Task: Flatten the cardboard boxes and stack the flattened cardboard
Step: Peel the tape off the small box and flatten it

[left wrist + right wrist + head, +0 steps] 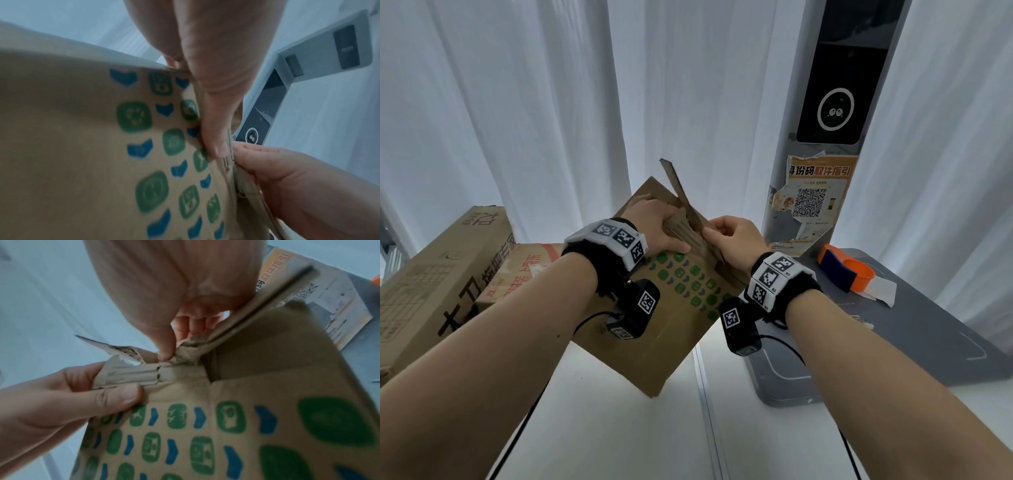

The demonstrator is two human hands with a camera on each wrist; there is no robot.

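While my wrists cover the box [654, 329] seam in the head view, left hand [657, 228] and right hand [736, 243] both pinch its torn flap [681, 195], other boxes [441, 284] left. Left wrist: thumb [216, 129] clamped on edge, print blurred. Right wrist: fingertips [164, 352] crimp crumpled cardboard; poster [339, 305] partly hidden.

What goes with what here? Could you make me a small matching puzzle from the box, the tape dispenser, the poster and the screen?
1. box
2. tape dispenser
3. poster
4. screen

a. orange and blue, on the grey base
b. held in both hands
c. high on the pillar, shows a ring with two eyes
d. stuck on the pillar, peeling, with a QR code

Pairs: 1-b, 2-a, 3-d, 4-c
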